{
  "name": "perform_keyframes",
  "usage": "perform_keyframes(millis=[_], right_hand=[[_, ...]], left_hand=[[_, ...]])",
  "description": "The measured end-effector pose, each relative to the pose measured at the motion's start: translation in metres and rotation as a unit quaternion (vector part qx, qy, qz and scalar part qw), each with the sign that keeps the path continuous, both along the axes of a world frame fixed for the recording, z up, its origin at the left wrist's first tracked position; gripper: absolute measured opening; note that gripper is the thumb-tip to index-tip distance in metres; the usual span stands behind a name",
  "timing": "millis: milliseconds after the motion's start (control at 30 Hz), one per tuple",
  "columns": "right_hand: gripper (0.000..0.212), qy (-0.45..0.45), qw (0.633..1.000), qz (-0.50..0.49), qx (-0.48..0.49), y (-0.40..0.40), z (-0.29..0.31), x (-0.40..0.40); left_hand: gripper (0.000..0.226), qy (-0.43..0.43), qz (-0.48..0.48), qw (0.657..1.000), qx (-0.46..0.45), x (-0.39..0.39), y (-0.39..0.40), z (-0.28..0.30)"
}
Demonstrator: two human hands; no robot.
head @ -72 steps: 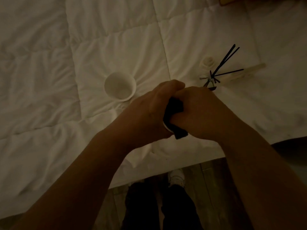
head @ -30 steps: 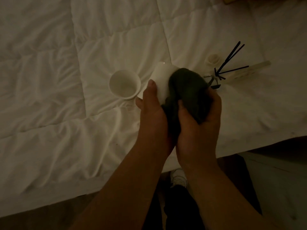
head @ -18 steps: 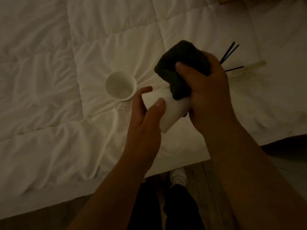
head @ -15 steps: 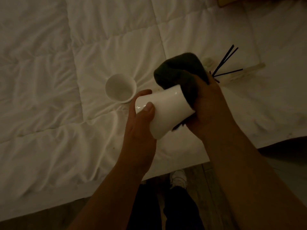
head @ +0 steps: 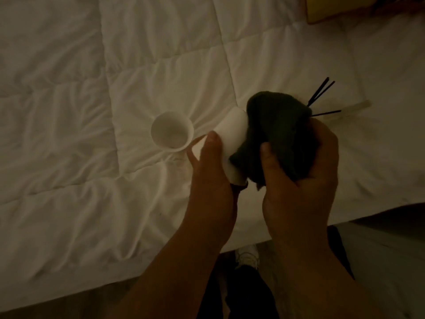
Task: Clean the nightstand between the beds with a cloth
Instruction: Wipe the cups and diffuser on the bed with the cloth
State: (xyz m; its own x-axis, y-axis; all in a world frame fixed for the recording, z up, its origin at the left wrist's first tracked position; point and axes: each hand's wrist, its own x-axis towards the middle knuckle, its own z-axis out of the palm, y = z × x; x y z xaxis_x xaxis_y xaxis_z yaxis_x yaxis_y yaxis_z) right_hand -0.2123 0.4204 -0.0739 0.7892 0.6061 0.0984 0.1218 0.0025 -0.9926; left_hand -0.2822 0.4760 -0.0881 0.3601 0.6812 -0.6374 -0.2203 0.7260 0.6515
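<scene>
Since half a second ago the dark bunched cloth has slid over the smooth white ceramic cup. Left hand clamps the cup; right hand clamps the cloth, beyond its thumb. Step: wiping a removed item (nightstand unseen). Next, likely rotating the cup for unwiped faces.

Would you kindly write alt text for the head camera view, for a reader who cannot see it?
Two bare hands wipe a white cup over a white bed: the left hand grips the cup, the right hand presses a dark cloth against it. A second white cup stands on the bedding, with thin black sticks behind the cloth.
</scene>
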Motion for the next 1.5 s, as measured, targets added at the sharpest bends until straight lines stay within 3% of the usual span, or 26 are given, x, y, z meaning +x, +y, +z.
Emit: perform_keyframes(millis=[67, 100, 200, 267, 333, 567, 767, 867, 1033, 1200, 1400, 1500], right_hand=[[0.042, -0.056, 0.998, 0.037, 0.0, 0.008, 0.006, 0.007], [0.04, -0.042, 0.998, 0.049, -0.008, 0.014, 0.008, 0.012], [0.031, 0.178, 0.982, 0.048, -0.038, 0.027, 0.003, 0.028], [0.036, 0.316, 0.946, 0.054, -0.041, 0.025, -0.008, 0.028], [0.042, 0.377, 0.925, 0.048, -0.019, 0.022, -0.014, 0.02], [0.05, 0.346, 0.935, -0.071, 0.042, 0.01, -0.012, -0.008], [0.033, 0.25, 0.962, -0.104, -0.012, -0.006, -0.003, -0.025], [0.035, 0.258, 0.961, -0.1, -0.024, -0.013, -0.004, -0.03], [0.044, 0.376, 0.918, -0.127, 0.023, -0.033, -0.016, -0.007], [0.043, 0.382, 0.918, -0.106, 0.026, -0.066, -0.019, 0.037], [0.05, 0.412, 0.903, -0.116, 0.042, -0.088, -0.03, 0.085], [0.046, 0.418, 0.9, -0.111, 0.049, -0.091, -0.04, 0.105]], left_hand=[[0.073, 0.04, -0.085, 0.995, 0.04, -0.004, -0.001, 0.0], [0.072, 0.046, -0.114, 0.991, 0.06, -0.009, 0.0, -0.003], [0.04, 0.026, -0.132, 0.986, 0.096, -0.028, 0.004, -0.008], [0.043, 0.008, -0.139, 0.986, 0.092, -0.039, 0.007, -0.008], [0.052, 0.025, -0.145, 0.983, 0.113, -0.043, 0.008, -0.005], [0.033, 0.104, -0.132, 0.963, 0.21, -0.03, 0.003, 0.003], [0.045, 0.2, -0.181, 0.925, 0.266, -0.028, 0.021, 0.004], [0.064, 0.307, -0.217, 0.875, 0.306, -0.024, 0.041, -0.008], [0.076, 0.423, -0.285, 0.719, 0.472, 0.008, 0.065, -0.021], [0.075, 0.533, -0.309, 0.587, 0.526, 0.049, 0.072, -0.042], [0.082, 0.573, -0.385, 0.555, 0.464, 0.075, 0.054, -0.079], [0.103, 0.596, -0.371, 0.546, 0.457, 0.076, 0.048, -0.085]])
